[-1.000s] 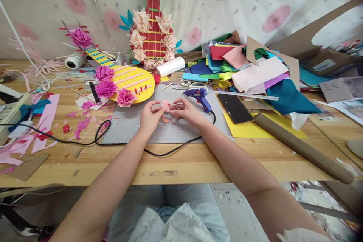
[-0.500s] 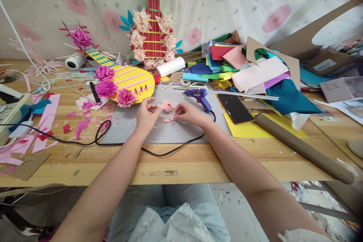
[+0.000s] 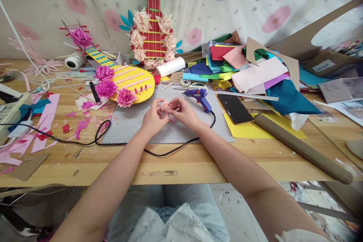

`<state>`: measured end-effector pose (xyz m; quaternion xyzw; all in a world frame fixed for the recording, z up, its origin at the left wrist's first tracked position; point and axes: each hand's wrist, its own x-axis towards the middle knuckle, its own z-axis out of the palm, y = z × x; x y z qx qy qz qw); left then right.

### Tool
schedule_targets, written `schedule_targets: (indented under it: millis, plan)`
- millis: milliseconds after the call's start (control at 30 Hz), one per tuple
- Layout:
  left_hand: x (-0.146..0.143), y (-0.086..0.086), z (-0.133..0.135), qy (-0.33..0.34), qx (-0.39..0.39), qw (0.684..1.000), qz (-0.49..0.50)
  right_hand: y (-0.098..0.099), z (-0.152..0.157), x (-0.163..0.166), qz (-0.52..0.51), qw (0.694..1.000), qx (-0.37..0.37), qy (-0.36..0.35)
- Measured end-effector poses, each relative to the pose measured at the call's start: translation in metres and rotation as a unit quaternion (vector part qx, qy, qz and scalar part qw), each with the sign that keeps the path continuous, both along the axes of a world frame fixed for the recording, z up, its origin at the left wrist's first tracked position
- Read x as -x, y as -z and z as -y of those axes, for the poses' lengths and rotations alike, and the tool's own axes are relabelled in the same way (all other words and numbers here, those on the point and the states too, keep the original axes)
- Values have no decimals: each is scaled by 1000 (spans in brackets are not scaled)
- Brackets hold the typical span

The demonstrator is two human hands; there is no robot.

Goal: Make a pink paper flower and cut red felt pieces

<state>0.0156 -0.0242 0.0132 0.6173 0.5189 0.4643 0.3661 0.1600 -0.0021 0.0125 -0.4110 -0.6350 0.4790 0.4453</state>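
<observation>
My left hand point(image 3: 153, 117) and my right hand point(image 3: 183, 111) meet over the grey cutting mat point(image 3: 127, 128), fingers pinched together on a small pale pink paper flower point(image 3: 166, 106) that is mostly hidden between them. A thin stick pokes out beside my right fingers. Just right of my right hand lies a blue glue gun point(image 3: 200, 96), its black cord point(image 3: 119, 141) looping along the mat's near edge. A yellow paper guitar point(image 3: 133, 79) with magenta flowers lies behind my left hand.
A red guitar with cream paper flowers point(image 3: 151, 26) leans on the wall. Coloured paper sheets point(image 3: 249, 68) pile at the right, with a black phone point(image 3: 235, 107), yellow sheet point(image 3: 246, 128) and long cardboard tube point(image 3: 303, 147). Pink scraps point(image 3: 42, 121) litter the left.
My hands have come together: the left moved right and the right moved left, closing round the pink flower that lay on the mat half a second ago.
</observation>
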Motion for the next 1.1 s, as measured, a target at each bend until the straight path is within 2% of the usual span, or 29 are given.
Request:
schedule_targets:
  millis: [200,400,500,600,633,667,700,767,833,967,1100]
  plan:
    - [-8,-5,-1,-4,138,970,199,1,-3,8,-152,978,120,73]
    - [-9,-4,-3,-43,133,952,273,-7,-2,9,-141,976,144,83]
    - [-4,-4,-5,-71,130,948,282,-25,-1,-14,-22,988,150,40]
    - [3,-5,-7,-100,135,947,272,-47,0,-59,174,974,124,-71]
    - [5,-6,-8,-107,139,948,267,-53,1,-75,233,961,125,-81]
    - [7,-6,-9,-112,144,948,263,-58,1,-91,288,948,122,-62]
    - [9,-7,-9,-115,149,947,259,-59,0,-104,335,936,110,-13]
    - [10,-7,-9,-118,157,947,254,-56,-3,-122,404,905,84,104]
    - [9,-6,-9,-117,163,948,247,-44,-10,-126,404,894,67,181]
    - [7,-4,-8,-102,173,952,232,-12,-26,-107,326,929,-1,172]
    - [8,-3,-8,-90,177,955,221,3,-32,-91,255,941,25,219]
